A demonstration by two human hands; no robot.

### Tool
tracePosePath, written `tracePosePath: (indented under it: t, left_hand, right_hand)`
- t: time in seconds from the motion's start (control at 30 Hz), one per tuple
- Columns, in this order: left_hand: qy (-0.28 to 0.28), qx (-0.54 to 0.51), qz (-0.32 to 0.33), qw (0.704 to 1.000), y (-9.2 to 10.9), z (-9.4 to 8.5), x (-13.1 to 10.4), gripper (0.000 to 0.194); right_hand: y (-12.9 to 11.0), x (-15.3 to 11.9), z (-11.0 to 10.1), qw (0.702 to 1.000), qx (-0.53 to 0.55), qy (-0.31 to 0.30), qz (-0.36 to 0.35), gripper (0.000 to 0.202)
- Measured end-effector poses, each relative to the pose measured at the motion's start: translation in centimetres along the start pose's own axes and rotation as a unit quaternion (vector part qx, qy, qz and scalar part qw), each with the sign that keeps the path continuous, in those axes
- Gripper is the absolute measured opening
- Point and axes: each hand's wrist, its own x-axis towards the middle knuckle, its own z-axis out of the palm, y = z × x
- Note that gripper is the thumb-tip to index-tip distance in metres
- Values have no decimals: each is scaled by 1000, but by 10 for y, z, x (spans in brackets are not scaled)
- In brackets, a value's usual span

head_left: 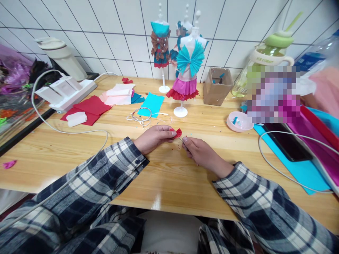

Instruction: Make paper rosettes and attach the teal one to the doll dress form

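Between the thumb and fingers of my left hand [156, 135] is a small pleated piece of red crepe paper [178, 133], fanned out at its right end. My right hand [200, 151] is closed around a thin grey rod [180, 139] whose tip reaches the lower edge of the red paper; whether it is a wire or a tool I cannot tell. Both hands are just above the table, close together. Behind them stands a white mini dress form [194, 35] wearing a turquoise pleated paper bow [190, 58] and a pink and red paper skirt [182, 88].
Coiled wire [141, 114] lies near a turquoise paper sheet [152, 104]. Red paper [97, 106] sits left, by a white power strip [76, 93]. To the right are a cardboard box [217, 90], a pink bowl [239, 125] and a black phone [288, 144]. Cables cross both sides.
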Motion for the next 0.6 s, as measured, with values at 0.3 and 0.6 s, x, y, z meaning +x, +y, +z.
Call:
tracePosePath:
  t: [0.3, 0.6]
  left_hand:
    - [0, -12, -1, 1000, 1, -1, -1, 19]
    - [-22, 15, 2, 1000, 2, -1, -1, 19]
  right_hand:
    - [-1, -1, -1, 998, 46, 7, 35, 45]
    - [1, 0, -2, 1000, 20, -19, -6, 46]
